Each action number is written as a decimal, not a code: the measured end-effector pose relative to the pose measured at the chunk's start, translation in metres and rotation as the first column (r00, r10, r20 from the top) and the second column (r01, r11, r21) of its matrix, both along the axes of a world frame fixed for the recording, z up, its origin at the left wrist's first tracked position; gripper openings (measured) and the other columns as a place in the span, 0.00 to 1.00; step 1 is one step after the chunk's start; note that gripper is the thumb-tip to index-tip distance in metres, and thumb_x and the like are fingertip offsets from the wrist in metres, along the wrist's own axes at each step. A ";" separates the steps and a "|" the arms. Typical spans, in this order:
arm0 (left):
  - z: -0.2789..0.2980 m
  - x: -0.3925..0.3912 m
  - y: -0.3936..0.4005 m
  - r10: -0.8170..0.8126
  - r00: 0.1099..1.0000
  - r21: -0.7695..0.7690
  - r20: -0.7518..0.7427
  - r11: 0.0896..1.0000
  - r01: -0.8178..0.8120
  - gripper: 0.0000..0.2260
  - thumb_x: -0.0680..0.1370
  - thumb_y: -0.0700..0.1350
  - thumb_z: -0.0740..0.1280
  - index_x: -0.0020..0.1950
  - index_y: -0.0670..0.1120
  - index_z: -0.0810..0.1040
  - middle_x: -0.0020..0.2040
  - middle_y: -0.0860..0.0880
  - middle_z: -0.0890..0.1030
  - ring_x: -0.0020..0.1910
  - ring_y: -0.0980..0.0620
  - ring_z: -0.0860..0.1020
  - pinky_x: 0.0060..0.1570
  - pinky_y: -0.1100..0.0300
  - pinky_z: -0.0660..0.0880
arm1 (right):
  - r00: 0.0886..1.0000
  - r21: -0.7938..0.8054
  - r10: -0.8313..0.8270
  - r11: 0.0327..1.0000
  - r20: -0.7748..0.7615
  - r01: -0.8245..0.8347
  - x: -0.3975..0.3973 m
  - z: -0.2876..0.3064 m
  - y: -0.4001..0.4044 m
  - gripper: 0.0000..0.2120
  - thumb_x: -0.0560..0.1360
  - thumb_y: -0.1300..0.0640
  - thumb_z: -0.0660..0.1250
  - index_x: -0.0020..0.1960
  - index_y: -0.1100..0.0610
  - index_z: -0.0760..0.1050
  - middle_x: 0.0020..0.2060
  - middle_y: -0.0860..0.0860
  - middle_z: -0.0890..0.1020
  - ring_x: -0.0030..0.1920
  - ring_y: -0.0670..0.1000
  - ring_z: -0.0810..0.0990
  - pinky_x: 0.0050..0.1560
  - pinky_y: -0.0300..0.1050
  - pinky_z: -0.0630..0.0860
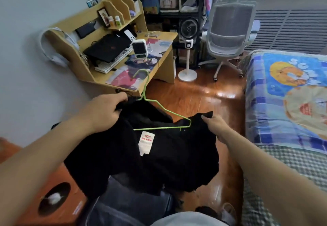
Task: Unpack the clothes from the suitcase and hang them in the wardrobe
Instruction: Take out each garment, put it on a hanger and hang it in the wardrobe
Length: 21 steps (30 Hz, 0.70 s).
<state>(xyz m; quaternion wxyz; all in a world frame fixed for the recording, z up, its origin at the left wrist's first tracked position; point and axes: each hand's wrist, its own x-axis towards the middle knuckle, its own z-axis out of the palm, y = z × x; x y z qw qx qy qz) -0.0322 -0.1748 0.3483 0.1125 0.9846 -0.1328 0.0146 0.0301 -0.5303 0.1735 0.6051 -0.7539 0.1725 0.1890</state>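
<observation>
Head view: left hand (106, 108) is pinching the black garment (150, 155) near the green hanger (159, 118) neck; right hand (215, 126) is gripping its far edge, chest-high over the floor. Risk: one hanger arm is lying exposed, so cloth may slide off.

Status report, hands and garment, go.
Left hand and right hand both grip black garment. Green hanger lies on it, partly inserted. Wardrobe not in view.
</observation>
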 end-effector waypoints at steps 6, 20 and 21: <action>-0.018 -0.014 -0.004 -0.071 0.997 -0.311 -0.040 0.949 0.055 0.13 0.78 0.33 0.70 0.46 0.52 0.75 0.39 0.61 0.79 0.39 0.63 0.77 0.40 0.71 0.69 | 0.998 -0.305 -0.015 0.952 0.065 0.034 0.021 0.006 -0.047 0.14 0.82 0.53 0.64 0.40 0.58 0.73 0.39 0.54 0.77 0.38 0.51 0.76 0.36 0.45 0.69; -0.030 -0.012 -0.016 -0.189 0.954 -0.916 -0.233 0.371 -0.150 0.10 0.70 0.33 0.69 0.39 0.48 0.76 0.37 0.48 0.75 0.38 0.54 0.76 0.41 0.65 0.75 | 0.976 -0.579 0.109 0.815 0.191 0.023 0.033 0.027 -0.073 0.19 0.83 0.48 0.60 0.35 0.52 0.69 0.33 0.50 0.75 0.37 0.54 0.74 0.37 0.47 0.65; -0.026 -0.012 -0.017 -0.193 0.951 -0.936 -0.242 0.303 -0.177 0.11 0.69 0.32 0.68 0.38 0.48 0.76 0.36 0.48 0.75 0.37 0.54 0.76 0.40 0.66 0.75 | 0.980 -0.565 0.126 0.825 0.155 -0.017 0.035 0.026 -0.074 0.18 0.83 0.49 0.61 0.36 0.53 0.70 0.33 0.50 0.75 0.37 0.54 0.75 0.41 0.47 0.67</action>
